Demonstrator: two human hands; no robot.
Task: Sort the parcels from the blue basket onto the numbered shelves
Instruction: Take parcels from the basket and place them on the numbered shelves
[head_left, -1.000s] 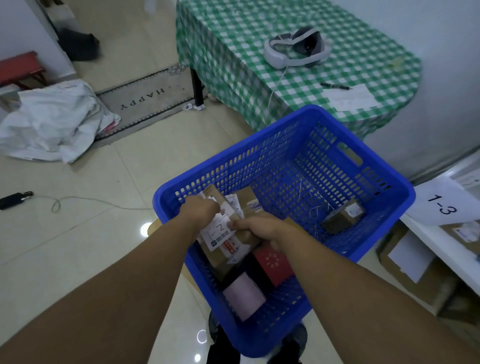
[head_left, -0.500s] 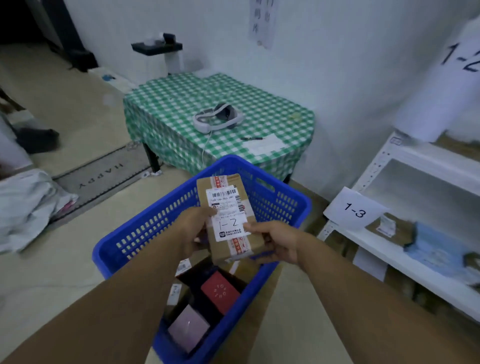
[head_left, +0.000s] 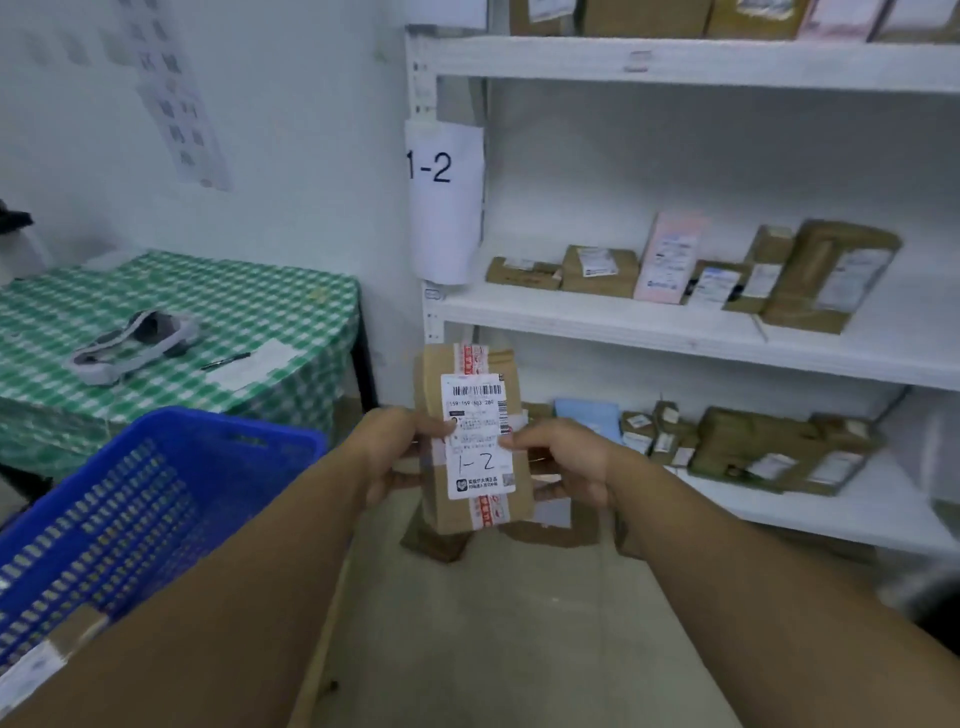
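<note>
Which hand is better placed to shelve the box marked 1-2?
Right, likely. Both hands grip the box, but the right hand is on the side nearer the shelf by the 1-2 sign, up and to the right. The left hand sits toward the basket.

Blue basket (head_left: 171, 499), green-white checked tablecloth (head_left: 218, 306), brown parcel (head_left: 470, 441), white shelves (head_left: 675, 332)

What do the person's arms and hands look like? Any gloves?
The left hand and right hand are bare: no gloves, no rings or watch that I can see. The left forearm and right forearm are bare too, no sleeves in view.
</note>
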